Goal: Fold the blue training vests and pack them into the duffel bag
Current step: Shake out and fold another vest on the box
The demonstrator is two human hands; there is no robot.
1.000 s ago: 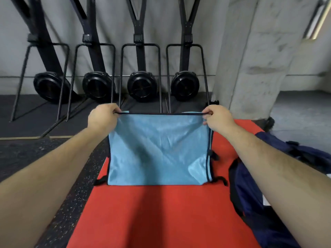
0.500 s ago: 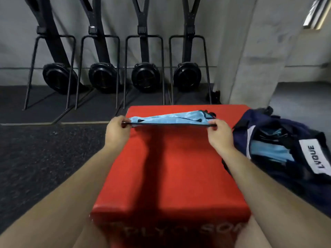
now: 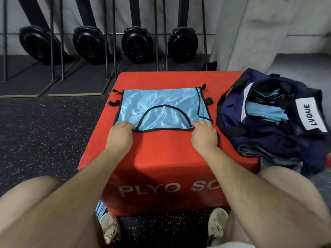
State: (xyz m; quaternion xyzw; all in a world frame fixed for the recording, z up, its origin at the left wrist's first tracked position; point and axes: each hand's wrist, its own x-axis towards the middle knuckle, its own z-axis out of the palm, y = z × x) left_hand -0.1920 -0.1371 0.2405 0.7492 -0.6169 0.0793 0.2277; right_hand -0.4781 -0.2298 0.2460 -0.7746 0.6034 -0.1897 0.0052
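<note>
Left hand (image 3: 120,135) and right hand (image 3: 204,136) pinch near corners of blue training vest (image 3: 157,102), flat beyond them, long axis crosswise; duffel bag (image 3: 268,140) sits right of right hand.

box text (image 3: 150,187) cut by R arm (image 3: 232,176) | floor vests (image 3: 100,211) mostly behind L leg (image 3: 53,212)
</note>
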